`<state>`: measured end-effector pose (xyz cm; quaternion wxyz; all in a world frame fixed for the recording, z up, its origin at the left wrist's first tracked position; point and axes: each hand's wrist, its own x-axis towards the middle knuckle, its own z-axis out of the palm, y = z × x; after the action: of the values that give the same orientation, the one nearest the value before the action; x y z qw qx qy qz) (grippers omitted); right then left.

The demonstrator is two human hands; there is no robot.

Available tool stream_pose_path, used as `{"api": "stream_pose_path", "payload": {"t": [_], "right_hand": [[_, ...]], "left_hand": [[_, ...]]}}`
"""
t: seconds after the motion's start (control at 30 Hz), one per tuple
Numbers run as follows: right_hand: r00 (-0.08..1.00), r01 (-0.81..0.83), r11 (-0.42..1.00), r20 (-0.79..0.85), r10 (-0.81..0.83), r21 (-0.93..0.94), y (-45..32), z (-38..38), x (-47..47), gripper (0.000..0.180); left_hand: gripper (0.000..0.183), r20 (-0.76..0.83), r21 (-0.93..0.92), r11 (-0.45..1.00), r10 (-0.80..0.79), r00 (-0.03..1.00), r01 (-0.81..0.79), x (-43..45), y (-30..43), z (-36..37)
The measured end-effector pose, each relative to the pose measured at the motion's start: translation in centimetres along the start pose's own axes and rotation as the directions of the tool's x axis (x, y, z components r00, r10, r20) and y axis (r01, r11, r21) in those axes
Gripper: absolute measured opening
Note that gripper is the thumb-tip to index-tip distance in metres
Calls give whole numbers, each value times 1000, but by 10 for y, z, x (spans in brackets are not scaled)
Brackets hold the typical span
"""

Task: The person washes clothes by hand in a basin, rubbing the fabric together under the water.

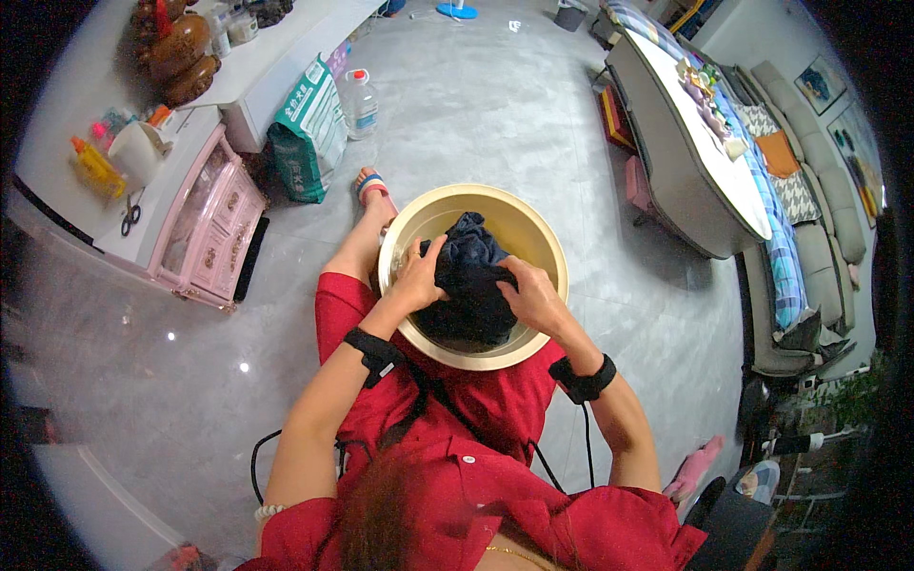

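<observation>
A round cream-coloured basin (pixel 473 364) stands before me, between my knees. In it lies a bunched dark navy or black cloth (pixel 471 285), which looks wet. Yellowish liquid shows in the basin beyond the cloth. My left hand (pixel 420 277) grips the cloth at its left side, fingers spread over it. On the right side my right hand (pixel 530 294) pinches a fold of the same cloth between thumb and fingers. Both forearms wear black straps, and the fingertips are partly hidden in the folds.
At the left is a pink drawer cabinet (pixel 214 243) with scissors (pixel 131 214) on top. A green and white bag (pixel 310 132) and a plastic water jug (pixel 362 107) stand on the floor. A long white-topped table (pixel 685 128) and a sofa (pixel 821 257) are on the right.
</observation>
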<state>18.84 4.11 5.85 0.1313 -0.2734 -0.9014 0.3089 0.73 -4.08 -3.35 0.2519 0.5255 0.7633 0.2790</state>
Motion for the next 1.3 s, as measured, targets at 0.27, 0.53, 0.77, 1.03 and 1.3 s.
{"api": "stream_pose_path", "payload": {"t": [0.27,0.53,0.77,1.03,1.3], "right_hand": [[972,-134,980,-171,159,146,1,-15,-13,29],[998,-69,995,9,69,73,27,12,-24,43],[941,12,998,336,-30,56,46,99,-6,46],[935,-314,949,170,312,-13,42,28,32,27],[949,-96,984,286,136,-149,80,73,71,50]], "left_hand": [[57,187,-513,851,-21,982,116,11,-7,-29],[39,122,-772,622,-57,991,131,52,27,-42],[53,17,-368,928,77,997,-65,75,50,-7],[105,-108,-123,992,12,994,-25,54,24,19],[121,127,296,953,27,992,-64,20,43,56]]}}
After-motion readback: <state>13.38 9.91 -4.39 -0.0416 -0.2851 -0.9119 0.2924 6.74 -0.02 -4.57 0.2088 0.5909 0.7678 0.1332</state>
